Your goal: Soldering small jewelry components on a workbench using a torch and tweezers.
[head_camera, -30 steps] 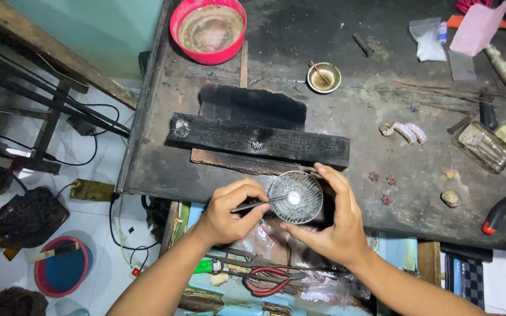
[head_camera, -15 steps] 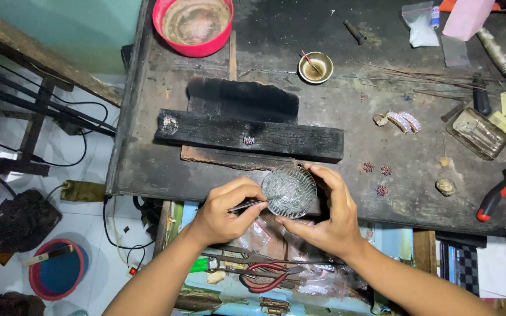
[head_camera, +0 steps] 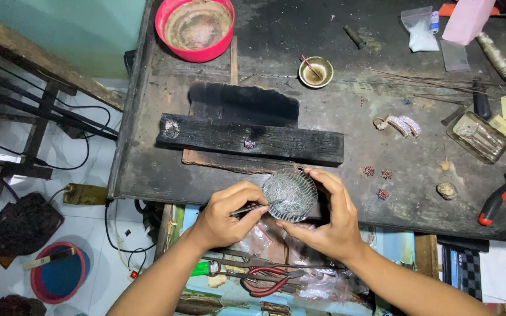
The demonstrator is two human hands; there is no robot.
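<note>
My right hand [head_camera: 326, 219] cups a small round cut-glass dish [head_camera: 290, 194] at the near edge of the dark, scorched workbench [head_camera: 382, 129]. My left hand [head_camera: 226, 213] grips thin metal tweezers [head_camera: 256, 207], and their tips reach into the dish from the left. What lies inside the dish is too small to tell. Just beyond the dish sits a charred black wooden block [head_camera: 250, 139] with a small sparkling piece [head_camera: 249, 143] on it.
A red bowl [head_camera: 195, 26] stands at the far left and a small brass cup [head_camera: 315, 71] behind the block. Jewelled hoops [head_camera: 398, 124], small red clusters [head_camera: 378, 174], a glass tray [head_camera: 479, 137] and red-handled pliers [head_camera: 501, 198] lie to the right. Tools fill the open drawer [head_camera: 253, 275] below.
The view has shifted slightly. The dish has tilted in my right hand and come level again, and the tweezers stay at its left rim.
</note>
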